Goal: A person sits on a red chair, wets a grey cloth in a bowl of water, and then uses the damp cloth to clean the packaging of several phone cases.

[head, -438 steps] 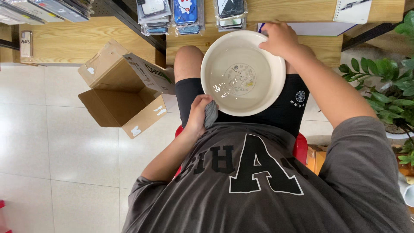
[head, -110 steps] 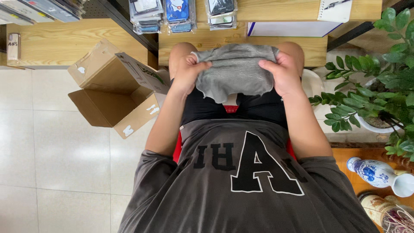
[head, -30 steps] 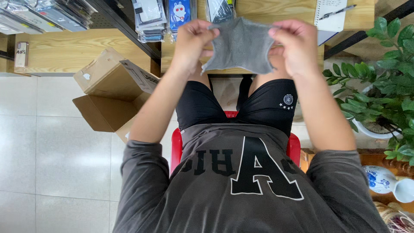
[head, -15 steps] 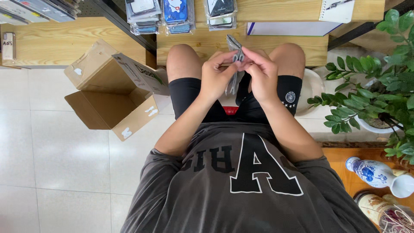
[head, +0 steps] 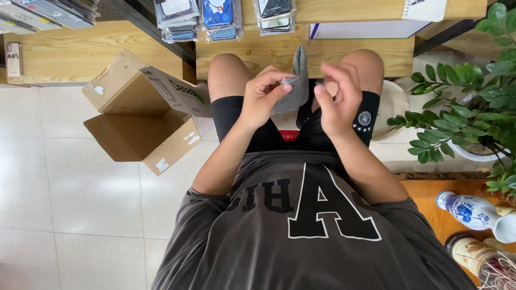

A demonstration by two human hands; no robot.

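Cardboard box point(head: 141, 115) sits open on the floor tiles point(head: 70, 198) at your far left, its flaps spread, just beside your left knee. Above it runs the wooden tabletop point(head: 70, 51), with packaged phone cases point(head: 201, 19) stacked along its edge.

Your left hand point(head: 262, 96) comes next, raised over your lap. Its fingers point(head: 279, 90) are clenched on the grey cloth point(head: 296, 80): thumb on the near side, the other fingers curled over the lower left edge. The cloth is folded narrow and stands nearly upright, rising above those fingers with its top end in front of the tabletop edge. It hangs in the air between your two hands, above your black shorts point(head: 242, 121).

Your right hand point(head: 337, 99) is just right of the cloth. Its fingers are loosely curled and released, holding nothing; the fingertips point(head: 321, 88) sit very near the cloth's right edge, and you cannot tell whether they touch it.

Further right, a white bowl point(head: 395, 102) shows behind your right knee, then a leafy potted plant point(head: 473, 113), and a blue-and-white vase point(head: 473, 212) lies on the orange surface at the lower right.
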